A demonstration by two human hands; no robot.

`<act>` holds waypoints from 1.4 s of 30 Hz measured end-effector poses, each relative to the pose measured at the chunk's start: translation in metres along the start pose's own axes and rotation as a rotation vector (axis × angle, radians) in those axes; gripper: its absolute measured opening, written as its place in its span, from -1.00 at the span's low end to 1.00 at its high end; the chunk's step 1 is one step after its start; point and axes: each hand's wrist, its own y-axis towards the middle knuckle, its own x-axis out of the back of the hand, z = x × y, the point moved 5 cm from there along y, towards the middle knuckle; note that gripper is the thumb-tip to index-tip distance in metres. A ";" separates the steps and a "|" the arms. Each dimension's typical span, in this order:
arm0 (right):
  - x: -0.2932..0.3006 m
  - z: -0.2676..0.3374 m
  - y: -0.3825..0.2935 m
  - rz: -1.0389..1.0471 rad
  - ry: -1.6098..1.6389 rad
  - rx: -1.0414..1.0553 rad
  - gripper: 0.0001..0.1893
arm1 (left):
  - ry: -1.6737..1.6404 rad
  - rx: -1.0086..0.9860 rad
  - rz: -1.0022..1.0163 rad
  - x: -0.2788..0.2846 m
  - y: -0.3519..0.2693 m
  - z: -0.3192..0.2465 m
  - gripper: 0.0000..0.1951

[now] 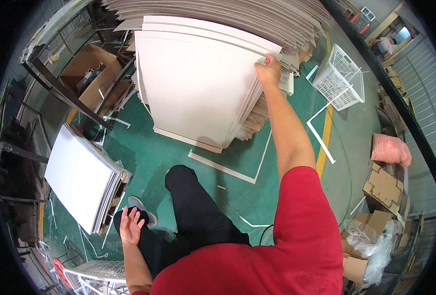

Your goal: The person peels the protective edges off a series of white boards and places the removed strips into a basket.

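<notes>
My right hand (269, 70) grips the far right corner of the front white board sheet (199, 77), its thumb over the edge. More white sheets show behind it and along its right side. Beyond them rises a tall pile of greyish boards (221, 11). My left hand (131, 225) is empty, palm up with the fingers apart, above my left knee. To its left a low stack of white sheets (83, 177) sits on what looks like a wooden pallet.
A white plastic basket (339, 79) with bent strips stands at the right. Another white basket (96, 271) is at lower left. White strips (221, 166) lie on the green floor. A cardboard box (92, 73) sits behind a dark metal frame (63, 92). A person (384, 47) is far right.
</notes>
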 end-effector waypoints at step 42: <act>0.131 0.101 -0.316 0.459 0.620 0.118 -0.89 | 0.068 -0.017 0.037 -0.221 0.057 -0.009 -0.49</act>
